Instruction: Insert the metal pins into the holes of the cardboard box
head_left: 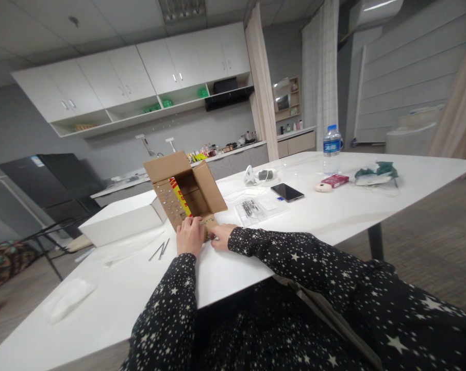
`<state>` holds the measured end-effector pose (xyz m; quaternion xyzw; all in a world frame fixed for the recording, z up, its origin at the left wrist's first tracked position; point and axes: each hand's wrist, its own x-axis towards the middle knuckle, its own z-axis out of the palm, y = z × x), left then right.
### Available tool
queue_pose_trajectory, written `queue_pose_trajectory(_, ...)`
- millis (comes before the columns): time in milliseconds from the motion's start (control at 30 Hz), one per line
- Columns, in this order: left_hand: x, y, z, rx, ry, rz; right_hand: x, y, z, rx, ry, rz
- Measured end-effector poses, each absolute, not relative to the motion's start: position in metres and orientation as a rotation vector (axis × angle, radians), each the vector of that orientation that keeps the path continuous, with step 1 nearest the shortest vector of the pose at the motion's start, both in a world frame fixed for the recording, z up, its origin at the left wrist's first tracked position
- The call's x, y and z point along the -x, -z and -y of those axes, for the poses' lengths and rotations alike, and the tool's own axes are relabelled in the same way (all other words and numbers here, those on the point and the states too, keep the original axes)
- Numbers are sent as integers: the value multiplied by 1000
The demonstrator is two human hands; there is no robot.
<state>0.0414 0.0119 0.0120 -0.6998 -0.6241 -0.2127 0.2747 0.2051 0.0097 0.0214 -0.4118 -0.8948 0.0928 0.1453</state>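
The brown cardboard box [198, 202] stands open on the white table [225, 273] — flaps spread, a yellow-and-red strip [181, 197] slanting down its speckled side. The left hand [190, 234] and right hand [222, 235] lie close together at its near edge, hiding it; whether they grip, I cannot tell. Around, left to right: white box [120, 219], thin rods [162, 249], clear packet [252, 208], phone [287, 192], bottle [332, 159].

Box [213, 186] brown, grey spots on one panel; strip [180, 198] on it yellow with red marks. Sleeves [295, 252] black, white stars and specks. Table [140, 304] plain white. Bottle [331, 163] clear, cap [332, 127] and label [332, 147] blue. Phone [287, 192] black. Small carton [336, 180] dark pink. Cupboards [155, 69] white, fridge [61, 178] dark grey.
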Motion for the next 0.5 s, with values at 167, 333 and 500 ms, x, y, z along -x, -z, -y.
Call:
queue_pose_trajectory(167, -42, -13, -10, 1879, 679, 1652, -206, -23, -10, 1187, -278, 2593)
queue_pose_trajectory(333, -43, -13, -8, 1872, 681, 1674, -205, -20, -12, 1177, -283, 2592)
queue_pose_trajectory(500, -42, -13, -9, 1832, 706, 1711, -205, -21, -11, 1196, -283, 2577)
